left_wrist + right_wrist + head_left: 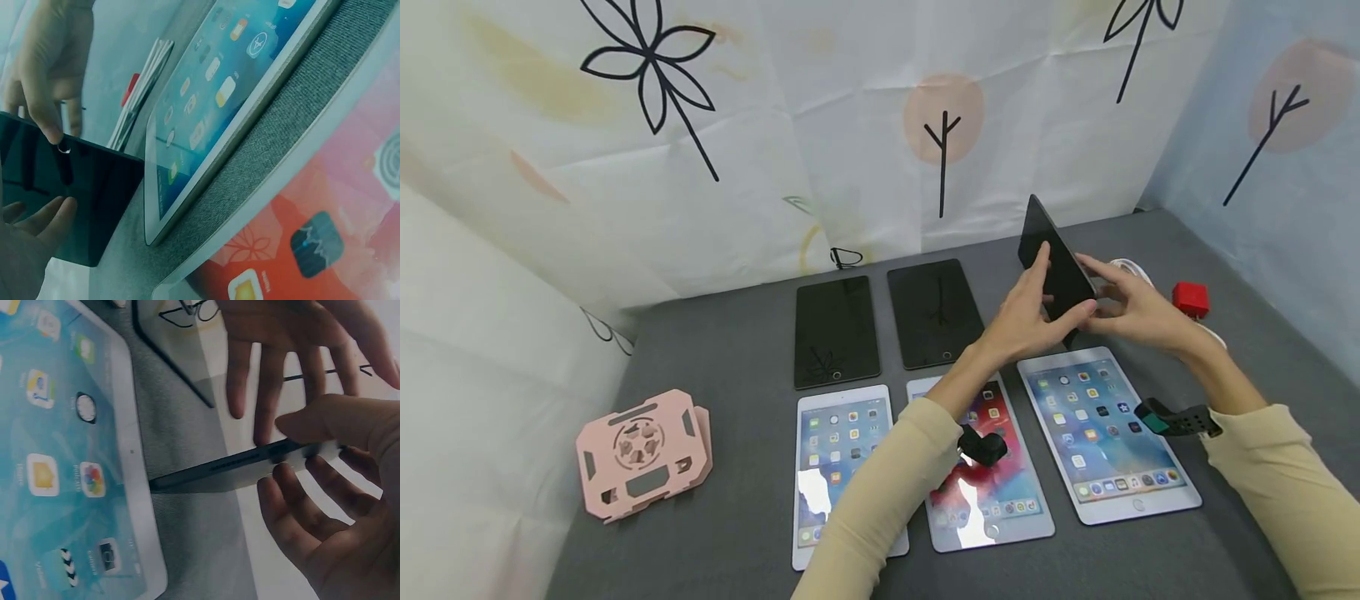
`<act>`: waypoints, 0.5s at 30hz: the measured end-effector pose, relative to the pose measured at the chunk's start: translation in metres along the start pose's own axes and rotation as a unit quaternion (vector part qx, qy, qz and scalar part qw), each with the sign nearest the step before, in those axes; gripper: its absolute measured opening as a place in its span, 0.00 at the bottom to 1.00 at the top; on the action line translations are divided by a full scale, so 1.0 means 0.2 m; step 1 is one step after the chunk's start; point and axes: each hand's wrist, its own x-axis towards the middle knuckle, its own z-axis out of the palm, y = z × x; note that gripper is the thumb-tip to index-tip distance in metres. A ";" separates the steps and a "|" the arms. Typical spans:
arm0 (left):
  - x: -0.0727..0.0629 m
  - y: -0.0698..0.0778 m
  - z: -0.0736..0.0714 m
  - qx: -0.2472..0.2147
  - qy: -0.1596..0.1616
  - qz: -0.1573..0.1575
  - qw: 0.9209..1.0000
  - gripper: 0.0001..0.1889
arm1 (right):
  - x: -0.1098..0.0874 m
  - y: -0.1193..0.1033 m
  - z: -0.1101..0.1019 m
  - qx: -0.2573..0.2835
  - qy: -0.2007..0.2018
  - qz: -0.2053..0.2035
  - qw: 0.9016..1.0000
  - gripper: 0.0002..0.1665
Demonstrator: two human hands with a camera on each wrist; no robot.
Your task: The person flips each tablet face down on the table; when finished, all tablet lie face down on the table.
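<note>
A black-screened tablet (pixel 1060 267) is tilted up on edge at the back right. My right hand (pixel 1142 312) pinches its edge, thumb over the screen side and fingers behind, as the right wrist view shows of the tablet (pixel 219 472). Fairly straight fingers of my left hand (pixel 1026 312) lie along the screen side; in the left wrist view the left hand (pixel 37 244) overlaps the dark screen. Just in front, a white tablet (pixel 1108 437) lies flat with its home screen lit.
Two dark tablets, one on the left (pixel 837 333) and one beside it (pixel 935 312), lie in the back row. Two more lit white tablets (pixel 842 467) (pixel 992 467) lie in front. A pink bracket-like piece (pixel 643 454) is at left. A red charger (pixel 1191 299) and white cable (pixel 1131 268) are at right.
</note>
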 end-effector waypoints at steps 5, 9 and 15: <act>-0.02 0.00 -0.03 0.029 0.003 0.000 1.000 0.55 | 0.02 0.01 0.03 -0.053 -0.061 0.035 0.996 0.43; -0.04 -0.01 -0.05 0.045 -0.001 -0.015 0.999 0.57 | 0.03 0.04 0.07 -0.096 -0.110 0.059 0.988 0.42; -0.06 -0.03 -0.09 0.068 -0.015 -0.015 0.997 0.59 | 0.04 0.09 0.09 -0.111 -0.132 0.059 0.983 0.40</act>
